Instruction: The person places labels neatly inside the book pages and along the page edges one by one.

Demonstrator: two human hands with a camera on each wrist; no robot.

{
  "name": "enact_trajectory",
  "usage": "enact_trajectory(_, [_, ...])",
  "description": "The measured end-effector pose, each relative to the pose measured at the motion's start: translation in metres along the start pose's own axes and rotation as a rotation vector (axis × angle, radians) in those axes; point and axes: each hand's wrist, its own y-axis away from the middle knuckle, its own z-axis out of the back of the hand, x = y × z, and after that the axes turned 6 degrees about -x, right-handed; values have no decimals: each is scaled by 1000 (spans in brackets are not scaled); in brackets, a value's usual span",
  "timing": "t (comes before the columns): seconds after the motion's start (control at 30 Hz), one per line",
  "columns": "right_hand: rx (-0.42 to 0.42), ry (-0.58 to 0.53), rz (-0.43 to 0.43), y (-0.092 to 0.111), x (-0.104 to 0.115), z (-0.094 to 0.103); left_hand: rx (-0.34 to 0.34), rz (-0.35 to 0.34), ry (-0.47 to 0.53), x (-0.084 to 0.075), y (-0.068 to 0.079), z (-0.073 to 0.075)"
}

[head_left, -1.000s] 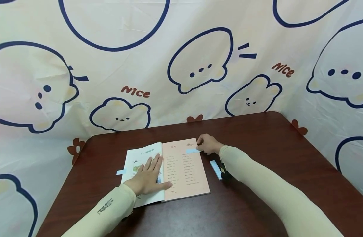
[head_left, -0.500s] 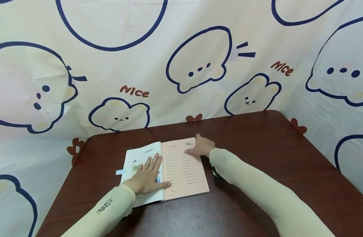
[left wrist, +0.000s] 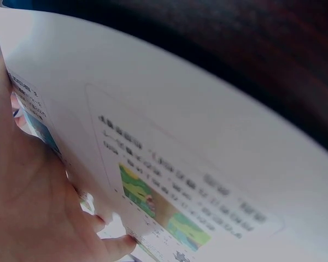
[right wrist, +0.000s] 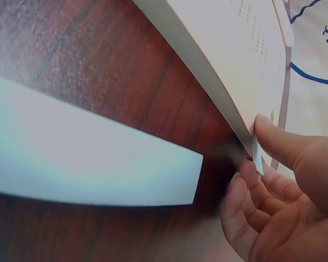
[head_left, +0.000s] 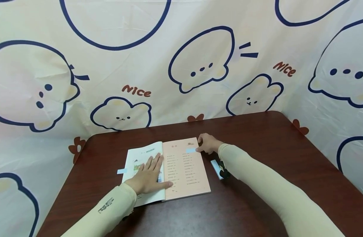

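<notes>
An open book lies on the table, with a white left page (head_left: 153, 148) and a pink right page (head_left: 181, 171) printed with columns of text. My left hand (head_left: 147, 176) rests flat across the left page, fingers spread, the thumb reaching over the fold. In the left wrist view that hand (left wrist: 38, 196) lies along the printed page (left wrist: 208, 109). A pale blue sticky note (head_left: 191, 150) sits on the pink page's upper right edge. At its outer end is my right hand (head_left: 210, 144); in the right wrist view its thumb and fingers pinch the note's projecting end (right wrist: 257, 155).
Beside the book's right edge lies a pad of blue sticky notes (head_left: 216, 168), partly behind the right wrist. Another blue tab (head_left: 121, 171) sticks out from the left page's edge. A patterned cloth (head_left: 157, 65) hangs behind the dark wooden table (head_left: 258, 138).
Half a second ago my right hand covered the note, its thumb further left over the page. It has drawn back right, uncovering the note and the pad. The left hand has stayed put.
</notes>
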Motion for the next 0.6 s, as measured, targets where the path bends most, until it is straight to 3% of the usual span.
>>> enact_trajectory(0.27, [13,39,13,-2,-6,5,-5,-3,-1,-2,0,0])
enact_trajectory(0.6, [4,-4,54,3,-17,14,-8,3,-6,4,-4,-7])
